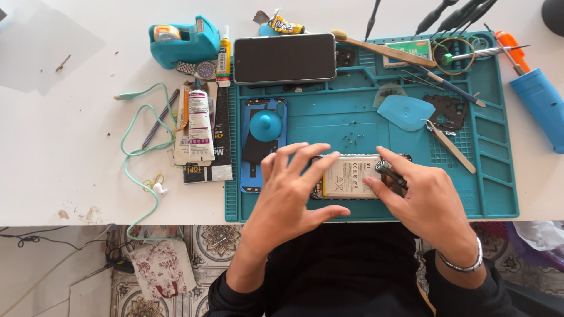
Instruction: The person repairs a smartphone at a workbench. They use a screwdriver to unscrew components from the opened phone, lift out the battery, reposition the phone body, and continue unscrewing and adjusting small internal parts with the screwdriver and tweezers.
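Note:
An opened phone point(352, 176) with its white battery showing lies on the teal work mat point(493, 194) near the front edge. My left hand point(291, 191) rests on the phone's left end, fingers spread. My right hand point(420, 199) covers the phone's right end and grips a small dark screwdriver point(389, 174), its tip down on the phone. Tiny screws point(351, 139) lie on the mat just beyond the phone.
A blue back cover with a teal suction cup point(265, 126) lies left of the phone. A second phone point(285, 57), a blue pick point(405, 111), tweezers, a brush and tools crowd the mat's far side. Glue tubes point(200, 120), a tape dispenser point(182, 41) and a green cable point(138, 152) are at left.

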### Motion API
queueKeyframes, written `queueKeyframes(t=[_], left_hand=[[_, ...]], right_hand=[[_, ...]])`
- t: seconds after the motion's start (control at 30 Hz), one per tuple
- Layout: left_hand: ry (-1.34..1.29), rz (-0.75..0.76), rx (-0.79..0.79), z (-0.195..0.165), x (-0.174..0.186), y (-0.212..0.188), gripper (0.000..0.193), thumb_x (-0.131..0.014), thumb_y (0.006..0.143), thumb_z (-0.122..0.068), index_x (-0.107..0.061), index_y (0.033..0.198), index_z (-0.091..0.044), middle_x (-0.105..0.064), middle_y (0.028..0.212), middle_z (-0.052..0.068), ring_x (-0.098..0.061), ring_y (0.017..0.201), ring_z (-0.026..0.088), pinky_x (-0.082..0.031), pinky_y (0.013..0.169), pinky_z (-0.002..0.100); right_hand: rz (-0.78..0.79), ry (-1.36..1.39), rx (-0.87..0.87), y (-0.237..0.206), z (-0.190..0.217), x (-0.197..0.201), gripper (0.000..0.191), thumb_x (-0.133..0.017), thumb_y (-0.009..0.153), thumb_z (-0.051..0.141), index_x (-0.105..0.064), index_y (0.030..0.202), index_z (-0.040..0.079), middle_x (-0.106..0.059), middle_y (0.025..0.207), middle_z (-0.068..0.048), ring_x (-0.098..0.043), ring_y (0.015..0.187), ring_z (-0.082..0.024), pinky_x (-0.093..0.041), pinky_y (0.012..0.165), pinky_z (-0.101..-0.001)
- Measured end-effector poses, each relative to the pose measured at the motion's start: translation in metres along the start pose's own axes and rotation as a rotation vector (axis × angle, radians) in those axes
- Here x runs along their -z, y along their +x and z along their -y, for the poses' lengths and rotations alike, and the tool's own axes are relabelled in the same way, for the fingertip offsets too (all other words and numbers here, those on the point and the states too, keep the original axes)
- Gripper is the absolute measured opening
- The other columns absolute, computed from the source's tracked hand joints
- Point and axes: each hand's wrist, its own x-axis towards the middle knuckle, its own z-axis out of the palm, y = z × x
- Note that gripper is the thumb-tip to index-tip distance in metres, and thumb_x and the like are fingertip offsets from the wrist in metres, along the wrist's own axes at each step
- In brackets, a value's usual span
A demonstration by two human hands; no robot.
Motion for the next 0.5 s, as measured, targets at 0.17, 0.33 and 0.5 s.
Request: queueKeyframes(t=[0.17,0.33,0.5], left_hand=[[0.118,0.079,-0.042,-0.005,-0.017,0.005,0.058,-0.076,0.09,-0.046,-0.064,0.135,-0.011,-0.06,0.139,0.004,-0.045,0.136,0.029,-0.028,0.112,0.049],[0.125,0.068,-0.037,-0.008,-0.024,0.006,0.05,-0.075,0.091,-0.038,-0.066,0.132,-0.011,-0.061,0.138,0.006,-0.046,0.137,0.028,-0.028,0.112,0.049],[-0.001,0.046,-0.169,-0.028,-0.045,0.013,0.039,-0.076,0.094,-0.034,-0.067,0.124,-0.01,-0.062,0.134,0.007,-0.053,0.134,0.029,-0.041,0.112,0.046]], right_hand=[[-0.006,0.047,0.03,-0.003,-0.008,0.016,0.038,-0.078,0.084,0.019,-0.075,0.12,0.008,-0.077,0.085,-0.012,-0.068,0.061,-0.014,-0.052,0.054,-0.0299],[-0.178,0.024,-0.103,-0.008,-0.036,0.047,0.027,-0.077,0.092,0.012,-0.079,0.118,0.008,-0.068,0.069,-0.009,-0.05,0.056,-0.011,-0.04,0.049,-0.0285],[-0.124,0.09,-0.105,-0.005,-0.058,0.048,0.026,-0.078,0.089,0.014,-0.078,0.115,0.009,-0.07,0.069,-0.006,-0.053,0.056,-0.006,-0.043,0.05,-0.0255]])
